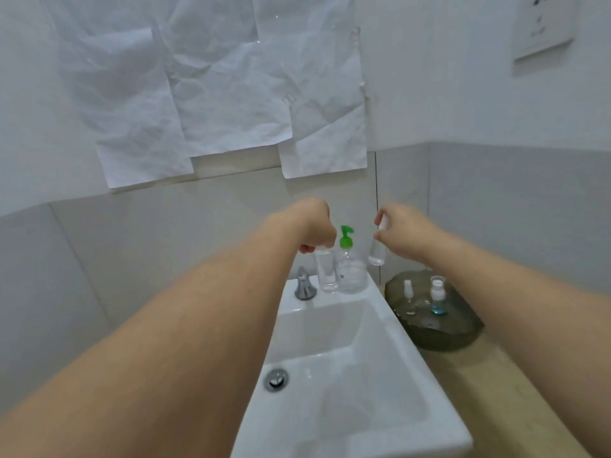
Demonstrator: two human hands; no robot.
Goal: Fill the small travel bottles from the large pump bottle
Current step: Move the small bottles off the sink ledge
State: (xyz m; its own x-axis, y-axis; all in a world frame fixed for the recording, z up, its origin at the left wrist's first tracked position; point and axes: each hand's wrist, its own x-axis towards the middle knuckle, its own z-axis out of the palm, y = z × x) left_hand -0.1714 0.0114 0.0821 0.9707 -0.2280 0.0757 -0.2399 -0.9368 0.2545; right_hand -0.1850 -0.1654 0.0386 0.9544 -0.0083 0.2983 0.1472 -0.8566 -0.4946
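Left hand (315, 226) grips a clear bottle's (326, 271) cap beside the green-pump bottle (351, 266); right hand (401, 231) pinches a small clear vial (377, 252).

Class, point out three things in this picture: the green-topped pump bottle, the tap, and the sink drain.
Pump bottle (351, 276), head view, on its clear body.
Tap (304, 285), head view, on its metal base.
Sink drain (276, 380), head view, on the metal plug.

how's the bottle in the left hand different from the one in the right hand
The left-hand bottle stands on the sink ledge beside the green pump bottle; the right-hand bottle hangs in the air, off to that pump bottle's right. The left-hand bottle looks taller. Both are clear, gripped at the top.
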